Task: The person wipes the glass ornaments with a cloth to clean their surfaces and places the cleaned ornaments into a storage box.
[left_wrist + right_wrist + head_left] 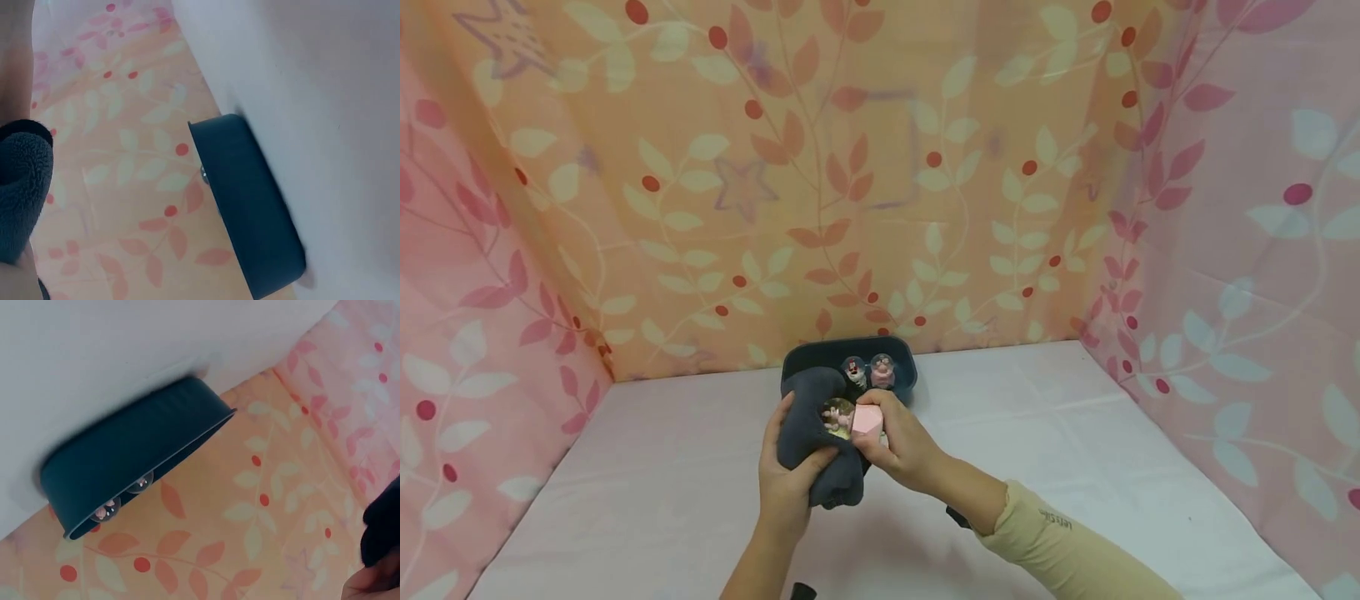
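In the head view my left hand grips a dark grey cloth, its thumb across the front. My right hand pinches the pink faceted base of a small snow globe. The clear ball of that snow globe, with a small pink figure inside, lies against the cloth. In the left wrist view the fuzzy cloth shows at the left edge. A bit of my right hand and dark cloth appear at the right edge of the right wrist view.
Behind the hands a dark blue-green bin stands on the white table. Two more snow globes sit in it: one with a red-and-black figure, one with a pink figure. Leaf-patterned curtains enclose the back and sides.
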Action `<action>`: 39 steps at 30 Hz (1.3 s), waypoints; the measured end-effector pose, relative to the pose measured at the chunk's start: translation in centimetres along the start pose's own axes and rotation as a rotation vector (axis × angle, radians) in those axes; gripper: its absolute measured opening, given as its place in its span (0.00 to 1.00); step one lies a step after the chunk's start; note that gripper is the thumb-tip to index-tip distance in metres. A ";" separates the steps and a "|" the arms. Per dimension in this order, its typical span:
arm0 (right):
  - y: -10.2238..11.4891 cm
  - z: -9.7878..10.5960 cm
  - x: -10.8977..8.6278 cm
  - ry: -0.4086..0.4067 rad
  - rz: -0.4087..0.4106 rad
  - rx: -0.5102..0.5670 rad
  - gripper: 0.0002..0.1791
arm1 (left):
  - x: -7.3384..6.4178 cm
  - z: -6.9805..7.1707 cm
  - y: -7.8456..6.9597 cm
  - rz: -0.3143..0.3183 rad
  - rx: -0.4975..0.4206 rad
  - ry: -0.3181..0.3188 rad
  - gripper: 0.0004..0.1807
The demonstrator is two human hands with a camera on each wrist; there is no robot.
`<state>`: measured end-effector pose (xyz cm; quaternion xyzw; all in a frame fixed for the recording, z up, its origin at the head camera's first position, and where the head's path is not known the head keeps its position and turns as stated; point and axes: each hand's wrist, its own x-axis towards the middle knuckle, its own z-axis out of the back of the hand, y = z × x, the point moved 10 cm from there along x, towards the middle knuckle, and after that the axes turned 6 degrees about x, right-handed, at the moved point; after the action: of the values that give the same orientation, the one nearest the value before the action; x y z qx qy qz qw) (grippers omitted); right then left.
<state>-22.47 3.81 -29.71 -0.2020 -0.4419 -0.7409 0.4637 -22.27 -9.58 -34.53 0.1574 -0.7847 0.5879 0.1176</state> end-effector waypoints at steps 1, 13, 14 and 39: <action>0.1 0.1 0.1 -0.003 0.020 -0.045 0.34 | 0.0 0.1 0.1 0.011 0.001 -0.013 0.41; -2.1 0.7 -0.5 -0.012 -0.167 0.228 0.26 | -0.1 2.2 1.2 0.123 0.135 -0.138 0.42; -2.4 0.7 -0.6 -0.017 -0.204 0.270 0.26 | -0.1 2.3 1.1 0.118 0.118 -0.129 0.43; -2.3 -1.1 -0.2 0.114 -0.155 0.320 0.37 | 0.6 -0.3 1.5 0.037 -0.053 0.017 0.40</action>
<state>-24.27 3.34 -31.50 -0.0488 -0.5413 -0.7050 0.4557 -23.41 -9.01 -35.59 0.1347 -0.8019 0.5701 0.1174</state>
